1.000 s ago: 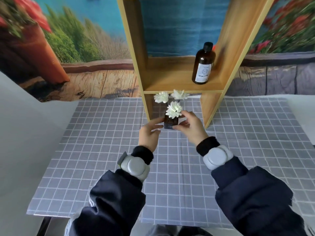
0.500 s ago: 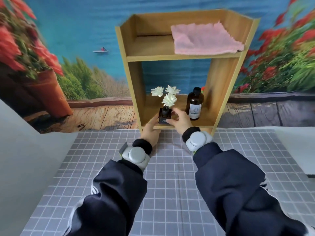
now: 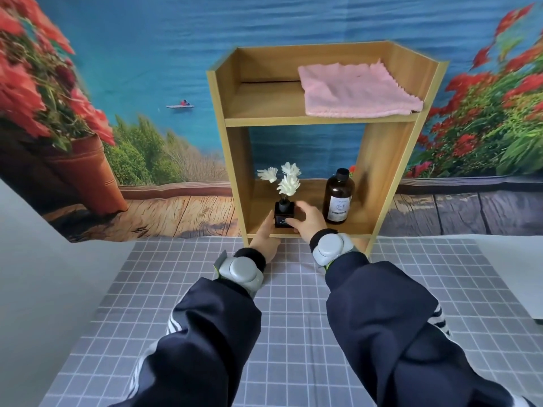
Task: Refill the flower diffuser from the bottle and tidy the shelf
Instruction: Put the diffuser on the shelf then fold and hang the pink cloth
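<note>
The flower diffuser (image 3: 283, 213), a small dark square bottle with three white flowers on sticks, stands on the lower board of the wooden shelf (image 3: 232, 148), near its front left. My left hand (image 3: 266, 235) holds its left side and my right hand (image 3: 307, 220) grips its right side with thumb and fingers. A brown refill bottle (image 3: 338, 198) with a black cap and white label stands upright just right of my right hand on the same board.
A folded pink cloth (image 3: 355, 91) lies on the shelf's top board. The shelf stands at the back of a grey checked mat (image 3: 293, 304), against a printed seaside backdrop. White table surface shows left and right of the mat.
Both hands carried the diffuser from the mat up onto the lower shelf board, left of the brown bottle. The view has tilted up, showing the top board and pink cloth.
</note>
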{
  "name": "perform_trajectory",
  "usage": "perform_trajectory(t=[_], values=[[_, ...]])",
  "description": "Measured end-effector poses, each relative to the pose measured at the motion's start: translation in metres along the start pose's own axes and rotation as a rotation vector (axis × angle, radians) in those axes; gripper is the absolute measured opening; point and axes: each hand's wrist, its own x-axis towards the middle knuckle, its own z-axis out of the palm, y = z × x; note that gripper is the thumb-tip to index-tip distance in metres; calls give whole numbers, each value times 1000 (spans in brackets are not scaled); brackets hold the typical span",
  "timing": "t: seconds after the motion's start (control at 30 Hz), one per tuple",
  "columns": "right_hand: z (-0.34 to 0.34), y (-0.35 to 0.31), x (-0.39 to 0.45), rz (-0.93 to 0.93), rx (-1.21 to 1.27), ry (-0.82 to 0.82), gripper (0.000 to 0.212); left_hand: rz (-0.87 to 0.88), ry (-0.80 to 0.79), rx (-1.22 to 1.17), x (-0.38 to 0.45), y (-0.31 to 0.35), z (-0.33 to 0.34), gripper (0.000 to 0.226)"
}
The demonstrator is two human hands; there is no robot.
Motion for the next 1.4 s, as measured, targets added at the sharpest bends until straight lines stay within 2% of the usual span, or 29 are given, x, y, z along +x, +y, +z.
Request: perform_trajectory(t=[0.13,0.23,0.3,0.37,0.47,0.57,0.63,0.77,0.83,0.93,1.03,1.13,1.27,1.33,1.4], values=[[-7,-4,-12,23,-16,-13,68,-26,32,13,-5,-1,-8,71],[-26,-16,-33,-47,-67,85,54,82,254,110,-20,18,-21,57],[-50,-31,-49,-170,-83,232,33,199,366,153,-38,41,-36,45],[-79,-52,-66,-319,-59,390,22,345,423,152,-54,72,-51,36],[-124,-88,-75,-503,-10,598,17,609,485,81,-71,128,-64,35],[-162,-113,-66,-608,-120,762,21,824,525,114,-69,177,-67,33],[-180,-120,-53,-581,-270,749,30,864,484,268,-54,200,-66,38],[-196,-114,-39,-370,-534,429,45,645,155,651,-24,215,-54,56],[-196,-105,-40,-367,-587,393,49,624,155,749,-17,212,-48,56],[-192,-100,-43,-430,-590,501,43,699,308,651,-16,207,-43,48],[-193,-98,-42,-526,-568,621,29,754,371,622,-19,205,-39,49],[-199,-90,-42,-632,-483,685,23,826,453,621,-26,202,-38,35],[-197,-66,-65,-734,-520,842,13,983,554,487,-43,184,-24,31],[-192,-44,-85,-780,-492,873,11,1108,534,466,-49,162,-4,30],[-185,-12,-108,-773,-452,826,12,1182,419,441,-51,133,24,28]])
